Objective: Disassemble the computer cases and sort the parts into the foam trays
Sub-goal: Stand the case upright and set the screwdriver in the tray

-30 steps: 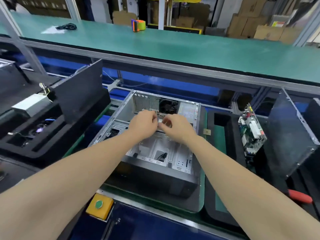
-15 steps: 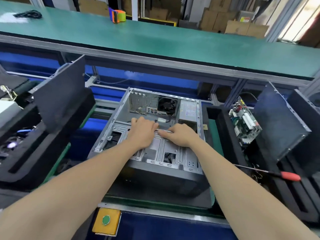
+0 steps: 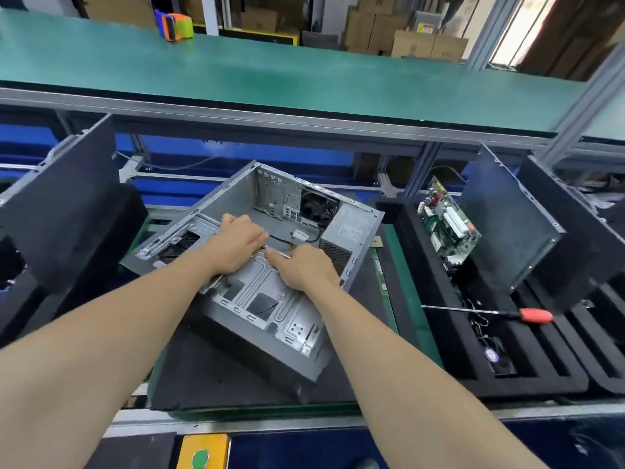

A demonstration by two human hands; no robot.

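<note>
Your left hand [image 3: 236,245] and right hand [image 3: 301,270] sit side by side, almost touching. Both curl over the far edge of the ribbed metal plate [image 3: 267,299] inside the computer case [image 3: 233,198], and that edge hides your fingertips. The grey case, open on top, lies on the dark mat [image 3: 220,377] just left of the foam tray [image 3: 419,265]. Half a second ago it sat square; now it is skewed.
</note>
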